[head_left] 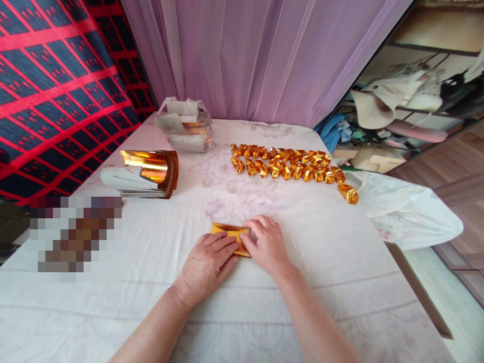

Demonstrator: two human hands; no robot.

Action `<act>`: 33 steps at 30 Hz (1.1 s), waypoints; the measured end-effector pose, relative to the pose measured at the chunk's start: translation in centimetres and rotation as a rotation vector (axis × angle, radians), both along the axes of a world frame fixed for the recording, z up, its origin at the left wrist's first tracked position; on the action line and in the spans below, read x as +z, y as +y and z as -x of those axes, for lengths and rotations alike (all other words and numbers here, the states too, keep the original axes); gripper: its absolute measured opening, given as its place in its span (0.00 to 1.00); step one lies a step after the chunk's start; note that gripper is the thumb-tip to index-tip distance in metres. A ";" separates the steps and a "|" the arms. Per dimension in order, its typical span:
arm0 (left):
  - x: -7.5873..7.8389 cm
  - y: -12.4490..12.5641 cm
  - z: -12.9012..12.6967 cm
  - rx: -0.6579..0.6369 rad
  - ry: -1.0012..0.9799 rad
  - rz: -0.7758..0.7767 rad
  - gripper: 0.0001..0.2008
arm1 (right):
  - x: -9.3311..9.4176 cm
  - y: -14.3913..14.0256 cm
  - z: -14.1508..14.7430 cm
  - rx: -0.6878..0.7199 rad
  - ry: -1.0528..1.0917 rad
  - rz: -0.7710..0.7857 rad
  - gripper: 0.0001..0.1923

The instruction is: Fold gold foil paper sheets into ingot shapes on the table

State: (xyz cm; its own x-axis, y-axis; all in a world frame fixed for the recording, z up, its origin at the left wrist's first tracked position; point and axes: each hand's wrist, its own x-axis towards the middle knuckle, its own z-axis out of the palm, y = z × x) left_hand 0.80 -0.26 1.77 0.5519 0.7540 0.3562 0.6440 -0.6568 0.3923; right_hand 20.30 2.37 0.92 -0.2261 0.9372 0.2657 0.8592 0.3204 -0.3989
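Two hands flat on one gold foil sheet (pixel 230 237) at the near middle of the white cloth (pixel 321 262): left hand (pixel 207 262) and right hand (pixel 266 242), fingers extended, pressing a fold. Folding step apparently underway; next move calls for a firm crease. Finished gold pieces (pixel 291 164) rowed beyond; foil stack (pixel 149 174) left.

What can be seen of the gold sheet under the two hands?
The gold sheet is a shiny, foil-like paper, folded into a flat narrow strip. It lies flat on the white floral cloth near the table's front middle. The left hand presses on its near edge; the right hand covers its right end, so that end is hidden.
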 end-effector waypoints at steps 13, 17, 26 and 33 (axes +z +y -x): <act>-0.1 0.0 0.0 -0.001 -0.014 -0.023 0.14 | 0.1 0.0 0.1 0.006 0.041 0.011 0.02; -0.5 0.4 0.7 0.174 -0.028 -0.084 0.14 | 0.1 0.0 0.1 0.022 0.061 0.026 0.03; -1.5 1.0 2.0 0.496 0.077 -0.067 0.18 | -0.2 0.0 -0.1 0.018 0.056 0.006 0.03; -1.6 1.1 2.0 0.452 0.071 -0.034 0.14 | -0.5 0.0 -0.2 0.017 0.060 -0.002 0.08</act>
